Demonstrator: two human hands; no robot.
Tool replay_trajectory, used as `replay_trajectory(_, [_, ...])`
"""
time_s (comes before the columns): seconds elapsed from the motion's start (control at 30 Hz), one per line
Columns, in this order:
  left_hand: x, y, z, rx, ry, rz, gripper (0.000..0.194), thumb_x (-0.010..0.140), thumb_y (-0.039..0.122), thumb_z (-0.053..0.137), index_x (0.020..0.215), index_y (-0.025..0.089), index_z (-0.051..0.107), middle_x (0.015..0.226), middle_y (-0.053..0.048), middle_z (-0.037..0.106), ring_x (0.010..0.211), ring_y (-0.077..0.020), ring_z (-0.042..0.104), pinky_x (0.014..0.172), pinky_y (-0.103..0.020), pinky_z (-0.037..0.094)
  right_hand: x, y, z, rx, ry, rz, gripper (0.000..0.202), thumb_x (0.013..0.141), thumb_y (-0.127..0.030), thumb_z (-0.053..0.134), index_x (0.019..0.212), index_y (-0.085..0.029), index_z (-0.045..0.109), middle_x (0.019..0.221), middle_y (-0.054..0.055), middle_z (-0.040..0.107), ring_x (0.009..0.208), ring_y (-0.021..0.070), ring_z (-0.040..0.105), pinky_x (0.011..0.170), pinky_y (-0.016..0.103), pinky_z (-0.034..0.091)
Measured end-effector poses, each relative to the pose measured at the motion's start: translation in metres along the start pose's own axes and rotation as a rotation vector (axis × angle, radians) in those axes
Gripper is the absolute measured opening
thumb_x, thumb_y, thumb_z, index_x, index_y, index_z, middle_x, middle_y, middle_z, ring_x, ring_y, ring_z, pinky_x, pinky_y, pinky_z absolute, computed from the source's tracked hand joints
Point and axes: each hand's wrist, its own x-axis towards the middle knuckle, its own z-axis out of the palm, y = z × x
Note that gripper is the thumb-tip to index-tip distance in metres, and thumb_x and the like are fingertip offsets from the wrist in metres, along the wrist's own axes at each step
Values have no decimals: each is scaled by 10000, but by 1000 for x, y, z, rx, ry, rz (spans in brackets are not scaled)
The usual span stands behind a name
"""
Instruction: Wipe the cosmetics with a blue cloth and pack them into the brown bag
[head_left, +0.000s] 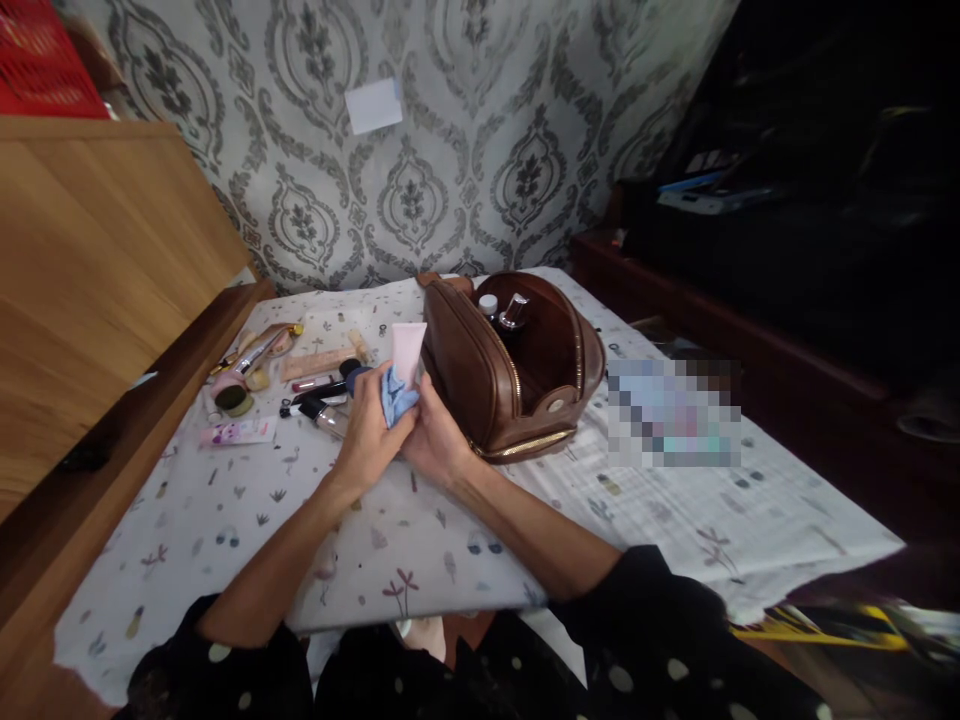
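A pale pink squeeze tube (408,348) stands upright between my two hands, flat end up. My left hand (366,424) is closed around a crumpled light-blue cloth (396,398) pressed against the tube. My right hand (436,432) grips the tube's lower part from the other side; its fingertips are partly hidden. Just right of my hands sits a brown makeup bag (469,370), unzipped wide, with a white-capped bottle (488,306) and a silver-capped bottle (514,312) inside. Left of my hands lie a bottle with a black cap (324,414) and a pink-and-white tube (238,431).
Makeup brushes (255,352), a beige tube (319,363) and other cosmetics lie on the left of the patterned tablecloth (450,540). A pixelated object (675,415) is at right. A wooden cabinet (97,290) borders the left side, and a patterned wall (420,190) stands behind.
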Motion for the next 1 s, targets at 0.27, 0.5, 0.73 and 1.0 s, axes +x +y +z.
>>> replay_trajectory(0.27, [-3, 10, -31, -556, -186, -557, 604, 753, 450, 771, 1266, 170, 619, 826, -52, 711, 574, -160, 630, 515, -280, 532, 2, -9, -7, 25, 19, 35, 488, 841, -675, 634, 1093, -257, 617, 977, 21, 707, 867, 198, 613, 707, 304, 492])
replay_trajectory(0.5, [-11, -8, -48, -795, -106, -753, 557, 645, 509, 828, 1035, 148, 659, 646, -9, 656, 406, -111, 547, 313, -181, 332, 1, -9, -7, 166, 106, 24, 416, 690, -405, 880, 975, -248, 622, 915, -27, 676, 879, 148, 603, 751, 255, 482])
replay_trajectory(0.73, [-6, -20, -49, -775, 11, -843, 407, 728, 518, 774, 877, 167, 634, 580, -1, 609, 400, -121, 558, 299, -175, 297, 3, -7, -9, 105, 253, -42, 387, 630, -268, 903, 896, -204, 628, 856, -21, 665, 794, 133, 577, 601, 228, 441])
replay_trajectory(1.0, [-3, -13, -60, -764, 81, -664, 577, 561, 337, 904, 1042, 164, 636, 805, -22, 716, 586, -165, 696, 401, -181, 440, 2, -9, -3, 207, 347, -23, 411, 518, -186, 943, 817, -175, 661, 824, -13, 707, 738, 113, 609, 520, 178, 436])
